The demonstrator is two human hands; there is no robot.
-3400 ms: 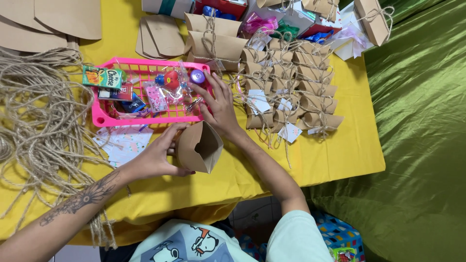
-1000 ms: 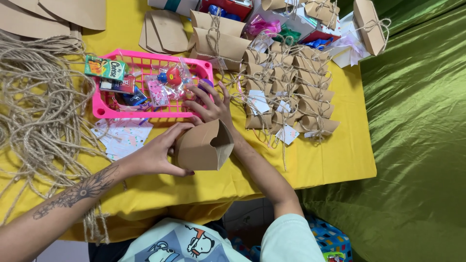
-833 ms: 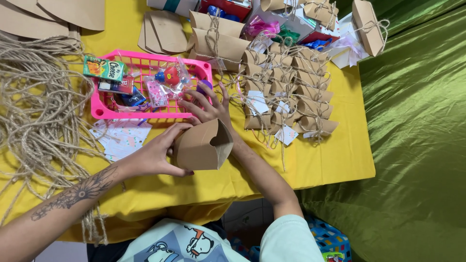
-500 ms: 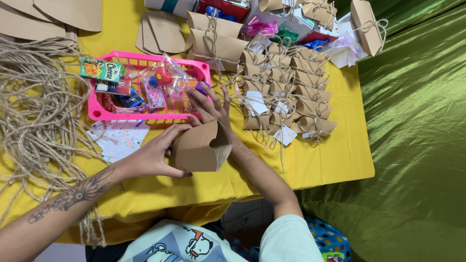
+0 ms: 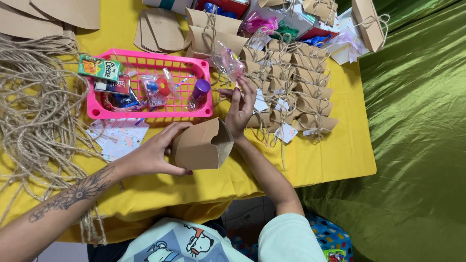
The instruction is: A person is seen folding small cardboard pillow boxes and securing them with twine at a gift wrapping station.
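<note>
L hand (image 5: 153, 154) is wrapped around the closed end of a brown kraft-paper pillow box (image 5: 201, 145), thumb on top, fingers curled under; the box lies on its side just above the table's near edge w/ its open end facing right, toward the R hand. R hand (image 5: 239, 104) is raised just past the box mouth, fingers pinched on a small clear cellophane packet w/ pink contents (image 5: 227, 60), which it holds up over the right corner of the pink plastic mesh basket (image 5: 145, 63). Can't tell what's inside the packet.

Surroundings:
- Basket sits on the yellow tablecloth (image 5: 349, 155), directly behind the box. In it: green snack carton (image 5: 99, 68), a clear packet w/ a red and blue item (image 5: 154, 89), purple-capped small bottle (image 5: 198, 92).
- Pile of jute twine lengths (image 5: 34, 106) left of the basket, running off the table edge.
- Cluster of finished kraft boxes tied w/ twine and white tags (image 5: 291, 87) right of the R hand, close-packed.
- Flat unfolded kraft blanks (image 5: 162, 29) behind the basket.
- Pale patterned paper cards (image 5: 116, 136) just in front of the basket, beside the L hand.
- Green satin cloth (image 5: 417, 145) covers the area right of the table.
</note>
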